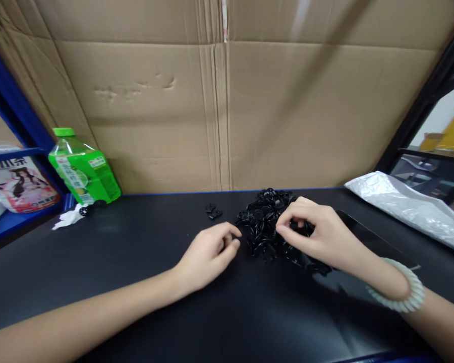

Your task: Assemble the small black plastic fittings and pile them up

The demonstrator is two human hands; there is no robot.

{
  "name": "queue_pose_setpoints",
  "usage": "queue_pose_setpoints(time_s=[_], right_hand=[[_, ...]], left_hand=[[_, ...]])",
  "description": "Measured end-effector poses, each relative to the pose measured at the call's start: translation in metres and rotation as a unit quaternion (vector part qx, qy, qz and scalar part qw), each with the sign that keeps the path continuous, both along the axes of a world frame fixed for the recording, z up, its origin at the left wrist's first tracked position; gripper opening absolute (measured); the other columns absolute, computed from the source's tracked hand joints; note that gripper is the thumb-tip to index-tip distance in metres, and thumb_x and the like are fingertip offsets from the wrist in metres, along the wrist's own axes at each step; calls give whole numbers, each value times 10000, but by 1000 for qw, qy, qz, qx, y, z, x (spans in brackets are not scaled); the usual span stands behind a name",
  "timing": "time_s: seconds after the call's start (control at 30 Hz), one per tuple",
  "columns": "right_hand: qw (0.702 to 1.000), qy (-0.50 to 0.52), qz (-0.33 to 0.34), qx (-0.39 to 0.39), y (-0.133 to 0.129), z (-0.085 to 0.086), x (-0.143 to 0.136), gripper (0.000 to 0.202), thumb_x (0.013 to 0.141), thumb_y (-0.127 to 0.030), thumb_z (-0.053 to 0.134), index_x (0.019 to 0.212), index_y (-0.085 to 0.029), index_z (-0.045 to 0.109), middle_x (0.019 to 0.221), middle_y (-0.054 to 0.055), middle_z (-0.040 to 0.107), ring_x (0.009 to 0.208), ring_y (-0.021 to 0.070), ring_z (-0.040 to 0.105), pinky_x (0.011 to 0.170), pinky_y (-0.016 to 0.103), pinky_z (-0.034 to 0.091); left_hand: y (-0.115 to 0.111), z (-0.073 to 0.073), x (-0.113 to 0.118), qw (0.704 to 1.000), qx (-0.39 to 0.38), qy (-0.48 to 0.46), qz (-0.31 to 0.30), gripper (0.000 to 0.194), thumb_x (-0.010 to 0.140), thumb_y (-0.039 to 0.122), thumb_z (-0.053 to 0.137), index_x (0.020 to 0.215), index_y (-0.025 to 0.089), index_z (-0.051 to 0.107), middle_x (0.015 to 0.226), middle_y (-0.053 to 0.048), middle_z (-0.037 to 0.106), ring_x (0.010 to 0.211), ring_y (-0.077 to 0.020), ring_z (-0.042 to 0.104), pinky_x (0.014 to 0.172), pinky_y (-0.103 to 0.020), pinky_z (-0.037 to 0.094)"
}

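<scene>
A heap of small glossy black plastic parts (263, 217) lies on the black tabletop (144, 252). Over its right side hovers my right hand (318, 229), thumb and index fingertip pinched together; whatever they might hold is too small or hidden to make out. Left of the heap, my left hand (210, 254) rests low at the table, fingers loosely curled. A narrow gap shows between its thumb and index tips, with nothing visible in it. A few loose black parts (213, 210) lie just beyond that hand, apart from the heap.
Behind the table stands a cardboard wall (155, 116). At the back left are a green-labelled bottle (85, 171), a crumpled white tissue (70, 217) and a small black wheel-like part (84, 210). A silvery plastic bag (408, 204) lies along the right, near a dark flat sheet (366, 237).
</scene>
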State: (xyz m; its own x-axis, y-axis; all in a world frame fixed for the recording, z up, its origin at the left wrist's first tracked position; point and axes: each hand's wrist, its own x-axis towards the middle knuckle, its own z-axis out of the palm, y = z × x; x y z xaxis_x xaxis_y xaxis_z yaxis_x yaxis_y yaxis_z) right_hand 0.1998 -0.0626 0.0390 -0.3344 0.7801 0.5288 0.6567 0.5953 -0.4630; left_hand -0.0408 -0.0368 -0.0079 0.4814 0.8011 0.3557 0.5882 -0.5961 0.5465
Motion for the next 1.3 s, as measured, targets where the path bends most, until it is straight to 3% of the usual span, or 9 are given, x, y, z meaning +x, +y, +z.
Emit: queue_pose_setpoints(time_s=[0.07,0.2,0.47,0.6,0.73,0.83,0.93,1.1,1.3], right_hand=[[996,-88,9,27,-3,-5,-3,123,767,-202,657,660,-184,597,696,22,598,746,190,513,701,329,431],[986,-166,6,20,-6,-16,-8,95,763,-192,660,691,-191,599,763,26,584,790,206,481,742,358,409],[999,-46,-22,11,-2,-11,-5,152,793,-106,580,663,-185,572,714,20,564,704,165,509,647,292,404],[998,52,-41,10,-11,-12,-13,182,826,-173,572,649,-193,535,679,11,507,574,128,449,508,259,364],[997,80,14,-9,-23,-21,-21,136,835,-198,575,702,-183,551,856,48,553,503,80,412,425,239,356],[993,77,79,-42,-28,-23,-22,104,835,-224,604,751,-180,561,1005,71,582,505,60,441,421,222,394],[982,88,139,-90,-28,-23,-22,74,834,-254,635,829,-193,593,1035,69,610,680,109,581,491,198,467],[938,194,146,-249,-28,-25,-27,196,827,-265,655,984,-220,546,820,0,610,677,114,604,501,175,533],[899,253,134,-330,-30,-32,-33,247,829,-335,651,1019,-192,587,702,-24,579,568,98,582,467,186,549]], left_hand=[[-10,-1,5,999,4,10,-39,163,885,222,471,987,181,591,665,38,514,571,-114,463,574,-217,391],[-11,-2,7,999,10,-6,-37,145,871,179,477,952,173,597,646,45,487,553,-102,430,553,-207,376],[-15,1,5,996,-1,-77,-46,118,866,207,507,897,163,612,614,45,487,505,-86,378,500,-203,346],[-29,3,15,977,-148,-155,-16,146,793,296,638,801,154,605,613,21,564,507,-91,454,487,-207,369],[-43,2,26,917,-292,-272,-8,236,725,330,720,800,155,579,654,7,605,543,-114,559,533,-228,466],[-46,3,27,898,-294,-328,13,209,763,324,680,812,146,582,628,13,600,553,-113,580,558,-224,485],[-45,6,25,893,-276,-354,38,198,773,324,667,813,141,603,645,9,609,567,-108,577,557,-211,478],[-44,8,24,894,-272,-355,28,194,756,314,684,828,141,635,610,15,595,568,-115,557,562,-220,475],[-47,7,21,902,-257,-346,-17,199,812,343,637,846,153,681,654,-10,621,601,-129,565,593,-234,489]])
